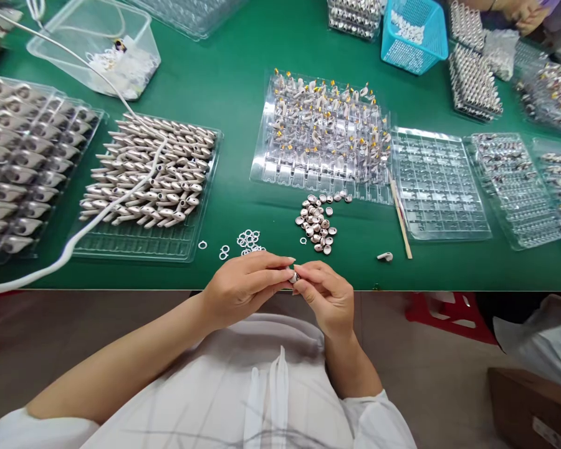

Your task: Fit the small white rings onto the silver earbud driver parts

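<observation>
My left hand (pixel 245 285) and my right hand (pixel 326 296) meet at the near edge of the green table (pixel 243 93), fingers pinched together on one small metallic part (pixel 293 277) held between them. Just beyond my hands lie a heap of small metal caps (pixel 318 223) and several small white rings (pixel 247 240). A single white earbud-shaped piece (pixel 385 256) lies to the right, beside a thin wooden stick (pixel 401 218).
Clear plastic trays hold beige stems (pixel 154 171) at left and white pieces with yellow tips (pixel 325 128) at centre; an empty tray (pixel 437 184) sits right. A white cable (pixel 88 224) crosses the left trays. A blue basket (pixel 414 34) stands far back. Another person's hand (pixel 526 15) shows top right.
</observation>
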`<action>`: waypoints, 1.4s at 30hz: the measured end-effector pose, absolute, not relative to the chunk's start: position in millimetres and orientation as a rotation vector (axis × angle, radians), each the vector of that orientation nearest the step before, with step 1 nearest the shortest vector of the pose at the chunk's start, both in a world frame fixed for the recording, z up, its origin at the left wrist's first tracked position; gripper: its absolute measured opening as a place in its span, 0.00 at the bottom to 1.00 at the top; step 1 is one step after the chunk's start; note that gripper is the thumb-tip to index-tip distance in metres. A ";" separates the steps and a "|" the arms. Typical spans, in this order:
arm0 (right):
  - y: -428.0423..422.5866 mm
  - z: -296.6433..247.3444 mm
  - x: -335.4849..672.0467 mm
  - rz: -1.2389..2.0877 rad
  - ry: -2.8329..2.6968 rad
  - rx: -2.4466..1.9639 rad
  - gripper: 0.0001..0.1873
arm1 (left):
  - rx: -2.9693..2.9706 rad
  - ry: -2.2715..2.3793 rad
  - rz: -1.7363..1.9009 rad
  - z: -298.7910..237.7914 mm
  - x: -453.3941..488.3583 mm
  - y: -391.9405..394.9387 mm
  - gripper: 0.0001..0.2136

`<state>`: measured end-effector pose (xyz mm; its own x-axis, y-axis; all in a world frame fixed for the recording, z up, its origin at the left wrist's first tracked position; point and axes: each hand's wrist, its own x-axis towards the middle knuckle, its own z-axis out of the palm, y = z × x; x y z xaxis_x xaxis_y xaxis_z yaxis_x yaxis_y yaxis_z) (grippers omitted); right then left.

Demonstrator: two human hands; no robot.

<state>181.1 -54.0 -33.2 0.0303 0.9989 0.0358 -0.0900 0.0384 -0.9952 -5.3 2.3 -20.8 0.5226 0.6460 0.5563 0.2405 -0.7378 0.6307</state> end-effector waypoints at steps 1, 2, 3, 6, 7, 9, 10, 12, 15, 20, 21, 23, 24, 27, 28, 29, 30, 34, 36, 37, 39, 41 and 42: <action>-54.2 -33.6 181.0 1.205 -1.130 -1.131 0.12 | 2.306 0.712 1.124 -21.4 -5.5 2.8 0.07; -54.5 -34.0 181.1 1.207 -1.125 -1.131 0.12 | 2.319 0.713 1.118 -21.6 -5.7 3.0 0.07; -54.7 -34.2 181.3 1.212 -1.126 -1.130 0.12 | 2.324 0.718 1.118 -21.5 -5.9 2.9 0.06; -55.1 -33.5 182.4 1.216 -1.152 -1.117 0.14 | 2.314 0.738 1.117 -20.3 -6.1 1.2 0.06; -55.2 -32.9 182.6 1.208 -1.160 -1.114 0.14 | 2.312 0.741 1.117 -19.9 -5.9 0.6 0.06; -55.2 -31.6 182.6 1.180 -1.159 -1.115 0.14 | 2.317 0.731 1.122 -19.1 -5.0 -0.3 0.06; -55.2 -31.1 182.4 1.166 -1.151 -1.119 0.14 | 2.317 0.724 1.127 -18.8 -4.5 -0.5 0.06; -55.1 -30.6 181.6 1.151 -1.132 -1.124 0.13 | 2.313 0.716 1.139 -18.7 -3.3 -0.6 0.06; -54.8 -31.1 180.6 1.151 -1.107 -1.121 0.12 | 2.308 0.722 1.154 -19.4 -2.1 -0.8 0.07; -54.4 -33.7 179.6 1.144 -1.073 -1.117 0.11 | 2.297 0.702 1.163 -19.6 -1.3 0.0 0.07; -54.5 -34.1 179.6 1.143 -1.068 -1.117 0.11 | 2.298 0.690 1.162 -19.2 -1.1 0.4 0.07; -54.8 -34.7 179.7 1.153 -1.061 -1.108 0.11 | 2.301 0.677 1.156 -18.3 -0.7 1.3 0.06; -55.1 -34.8 179.9 1.166 -1.058 -1.102 0.11 | 2.300 0.675 1.151 -18.0 -0.7 1.6 0.07; -55.9 -34.4 181.1 1.233 -1.038 -1.081 0.11 | 2.296 0.663 1.134 -18.0 -1.0 1.7 0.07; -56.1 -34.3 181.4 1.256 -1.031 -1.072 0.11 | 2.296 0.656 1.131 -18.3 -1.3 1.5 0.08; -56.3 -34.2 181.8 1.275 -1.025 -1.067 0.11 | 2.301 0.650 1.130 -18.6 -1.7 1.3 0.08; -56.4 -34.2 182.0 1.286 -1.021 -1.065 0.11 | 2.309 0.647 1.134 -18.9 -2.1 1.0 0.08; -56.5 -34.8 182.5 1.271 -1.008 -1.089 0.10 | 2.352 0.658 1.142 -19.4 -3.3 0.1 0.08; -56.3 -35.1 182.9 1.261 -1.008 -1.088 0.11 | 2.370 0.662 1.141 -19.2 -3.4 -0.1 0.08; -56.2 -35.2 183.1 1.258 -1.011 -1.086 0.11 | 2.375 0.662 1.139 -19.1 -3.3 -0.1 0.08; -56.1 -34.9 183.6 1.259 -1.018 -1.084 0.11 | 2.374 0.664 1.129 -18.9 -3.3 0.1 0.08; -55.9 -34.4 183.7 1.267 -1.025 -1.084 0.10 | 2.365 0.663 1.121 -18.7 -3.4 0.3 0.08; -55.9 -34.2 183.6 1.273 -1.025 -1.083 0.10 | 2.358 0.662 1.120 -18.6 -3.6 0.5 0.08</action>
